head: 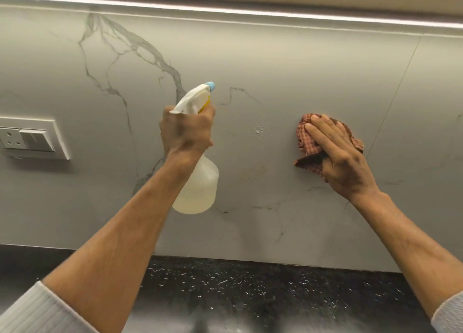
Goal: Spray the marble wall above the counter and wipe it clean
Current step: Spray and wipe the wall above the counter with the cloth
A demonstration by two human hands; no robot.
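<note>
1. Two bare arms reaching up from the bottom corners of the frame toward the marble wall (275, 64), pale ribbed sleeves pushed back at the lower edges.
2. Left hand (186, 129) at centre frame, closed in a fist around the neck of a spray bottle (198, 187); fingers wrapped over the trigger, though hard to tell whether squeezed.
3. Bottle upright with a slight tilt, blue nozzle (210, 85) aimed at the wall up and to the right, cloudy body hanging below the wrist.
4. Right hand (343, 157) at centre right, flat and spread, fingers extended, pressing a reddish checked cloth (309, 144) against the wall; cloth bunched, sticking out to the left of and above the fingers.
5. Small patch of droplets (259, 129) clinging to the wall between bottle and cloth, closer to the cloth.
6. Grey veins running from upper left down behind the left hand.
7. White socket and switch plate (32, 138) at the left edge, well apart from both hands.
8. Dark speckled counter (250, 292) along the bottom, meeting the wall; bright light strip (225, 9) across the top.
</note>
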